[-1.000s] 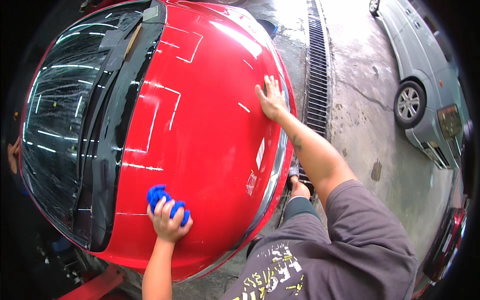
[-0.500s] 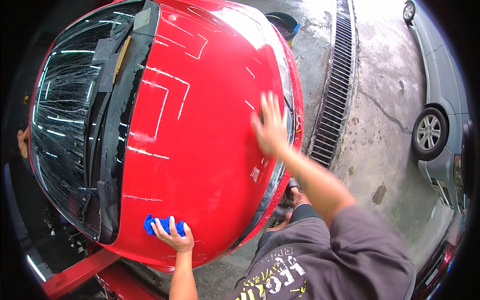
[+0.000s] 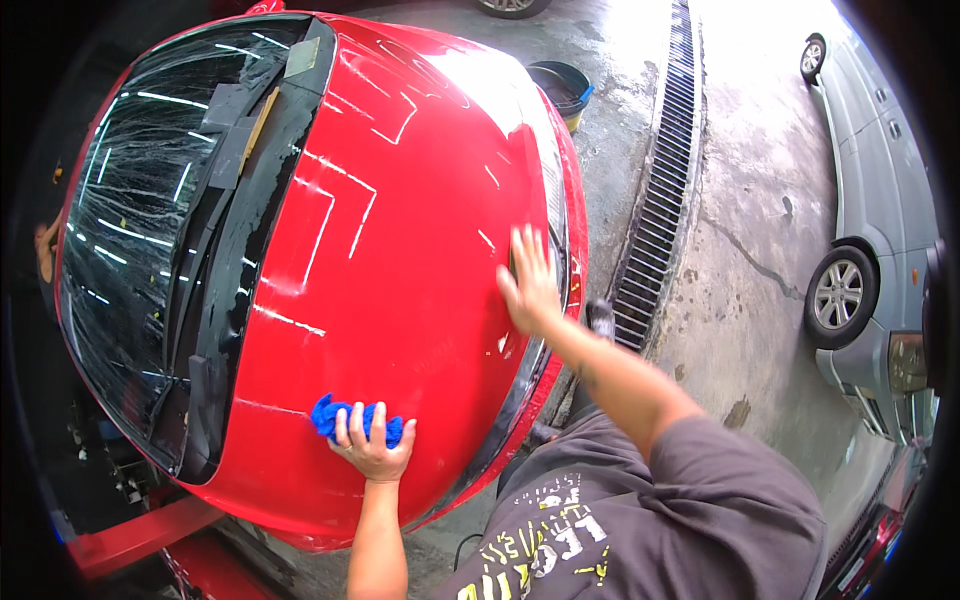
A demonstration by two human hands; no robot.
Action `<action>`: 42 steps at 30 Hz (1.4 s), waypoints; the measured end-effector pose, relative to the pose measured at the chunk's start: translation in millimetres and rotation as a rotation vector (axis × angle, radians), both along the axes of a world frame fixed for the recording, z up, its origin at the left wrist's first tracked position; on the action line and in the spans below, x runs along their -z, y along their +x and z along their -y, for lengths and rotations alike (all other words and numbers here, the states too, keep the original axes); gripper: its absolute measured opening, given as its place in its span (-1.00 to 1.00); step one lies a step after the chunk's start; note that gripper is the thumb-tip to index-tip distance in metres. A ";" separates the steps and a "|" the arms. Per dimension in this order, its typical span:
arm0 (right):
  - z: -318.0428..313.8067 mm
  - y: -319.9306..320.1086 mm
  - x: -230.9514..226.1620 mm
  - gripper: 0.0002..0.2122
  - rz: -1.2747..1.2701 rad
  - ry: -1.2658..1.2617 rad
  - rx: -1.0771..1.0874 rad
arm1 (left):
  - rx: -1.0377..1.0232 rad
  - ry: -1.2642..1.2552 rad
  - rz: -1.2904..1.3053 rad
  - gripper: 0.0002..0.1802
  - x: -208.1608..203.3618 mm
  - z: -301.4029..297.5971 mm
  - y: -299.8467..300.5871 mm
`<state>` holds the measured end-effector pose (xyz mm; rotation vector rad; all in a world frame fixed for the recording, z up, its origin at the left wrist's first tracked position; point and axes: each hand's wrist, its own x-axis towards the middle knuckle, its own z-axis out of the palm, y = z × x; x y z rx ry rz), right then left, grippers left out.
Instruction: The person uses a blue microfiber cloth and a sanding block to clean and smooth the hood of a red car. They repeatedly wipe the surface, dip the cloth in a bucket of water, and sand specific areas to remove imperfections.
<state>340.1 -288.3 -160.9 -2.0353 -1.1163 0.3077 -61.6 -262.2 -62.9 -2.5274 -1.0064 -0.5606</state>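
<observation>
A glossy red car hood (image 3: 420, 250) fills the middle of the head view. On its near left part lies a bunched blue cloth (image 3: 355, 418), gripped under the curled fingers of my left hand (image 3: 375, 447). My right hand (image 3: 530, 288) rests farther out, on the hood's front edge beside the headlight (image 3: 552, 200). Its fingers are stretched out and the palm faces the paint. A small dark edge shows beside those fingers; I cannot make out whether it is an object or shadow.
The wet-streaked windshield (image 3: 130, 230) is at left, with a yellow-brown strip (image 3: 258, 130) on its cowl. Beyond the front bumper stands a dark bucket (image 3: 560, 92). A floor drain grate (image 3: 650, 220) runs alongside, and a grey car (image 3: 880, 180) is parked right. Another person's arm (image 3: 46, 250) shows far left.
My left hand and the cloth have slid a little right, away from the windshield. My right hand has come slightly nearer to me along the hood's front edge. The whole view has shifted somewhat.
</observation>
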 end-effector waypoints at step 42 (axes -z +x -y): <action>-182.4 246.7 -18.2 -0.17 0.003 0.146 -0.176 | -0.008 0.095 -0.069 -0.74 -67.8 -293.1 308.3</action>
